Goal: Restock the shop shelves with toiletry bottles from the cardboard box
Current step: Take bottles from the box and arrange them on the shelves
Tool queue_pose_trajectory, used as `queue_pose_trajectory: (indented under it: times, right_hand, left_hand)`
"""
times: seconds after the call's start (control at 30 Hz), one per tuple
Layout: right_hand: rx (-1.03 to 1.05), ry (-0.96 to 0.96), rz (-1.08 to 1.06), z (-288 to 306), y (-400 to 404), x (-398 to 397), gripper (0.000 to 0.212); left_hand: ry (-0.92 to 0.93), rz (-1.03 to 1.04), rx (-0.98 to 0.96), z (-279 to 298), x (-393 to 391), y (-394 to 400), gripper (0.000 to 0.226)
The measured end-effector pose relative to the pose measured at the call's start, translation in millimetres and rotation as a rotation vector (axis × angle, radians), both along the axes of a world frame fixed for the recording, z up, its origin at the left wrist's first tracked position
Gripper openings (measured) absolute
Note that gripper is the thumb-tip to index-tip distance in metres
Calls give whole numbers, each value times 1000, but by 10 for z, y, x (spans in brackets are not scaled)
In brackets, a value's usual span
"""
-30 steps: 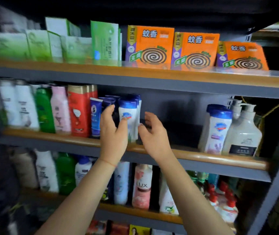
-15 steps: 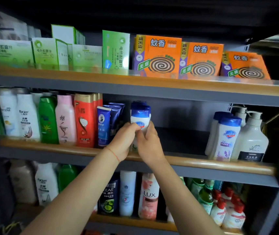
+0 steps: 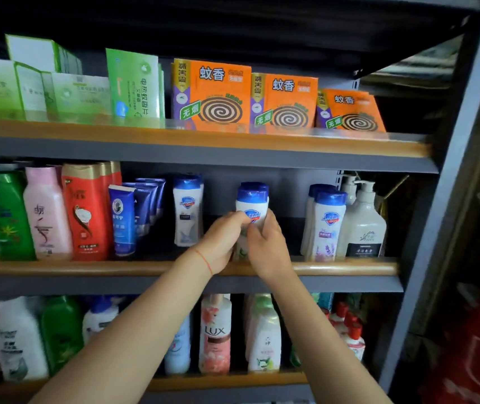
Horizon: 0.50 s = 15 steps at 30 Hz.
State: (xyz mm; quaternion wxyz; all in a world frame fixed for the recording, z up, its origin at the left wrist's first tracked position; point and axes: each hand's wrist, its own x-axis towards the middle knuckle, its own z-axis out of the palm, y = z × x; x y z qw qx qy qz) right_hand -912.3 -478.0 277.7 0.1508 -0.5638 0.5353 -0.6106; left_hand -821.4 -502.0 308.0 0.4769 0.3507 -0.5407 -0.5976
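Observation:
A white bottle with a blue cap point(image 3: 252, 204) stands upright on the middle shelf point(image 3: 346, 268). My left hand point(image 3: 221, 243) grips its left side and my right hand point(image 3: 267, 246) its right side, so its lower half is hidden. Left of it, across a gap, stands a like bottle point(image 3: 187, 211). Two more blue-capped bottles point(image 3: 327, 224) stand to the right. The cardboard box is out of view.
Blue tubes point(image 3: 123, 220), red point(image 3: 87, 211), pink point(image 3: 47, 214) and green point(image 3: 8, 215) bottles fill the middle shelf's left. A white pump bottle point(image 3: 362, 225) stands at its right end. Orange coil boxes point(image 3: 212, 96) line the top shelf. More bottles point(image 3: 215, 333) crowd the lower shelf.
Both hands closed on the blue-capped bottle and shifted it to the right along the middle shelf, away from the blue tubes, leaving one like bottle behind on the left.

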Motion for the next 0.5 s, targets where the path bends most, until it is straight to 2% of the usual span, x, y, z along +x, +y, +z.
queue_pose_trajectory:
  times: [0.27,0.33,0.37,0.43,0.5]
  right_hand:
    - [34,53,-72,43,209,-398,18]
    - [40,96,-96,-6,229,-436,30]
    - [39,127,-115,-45,250,-444,42]
    - [8,195,-191,-134,328,-448,55]
    - [-102,306,-286,-238,404,-474,50]
  left_hand:
    - [-12,-176,-24,17,-369,23,23]
    - [-71,-224,-73,39,-339,-64,20]
    - [-82,-228,-94,53,-329,-130,27]
    - [-69,-260,-110,72,-343,-265,57]
    - [-52,-335,-118,80,-396,-307,58]
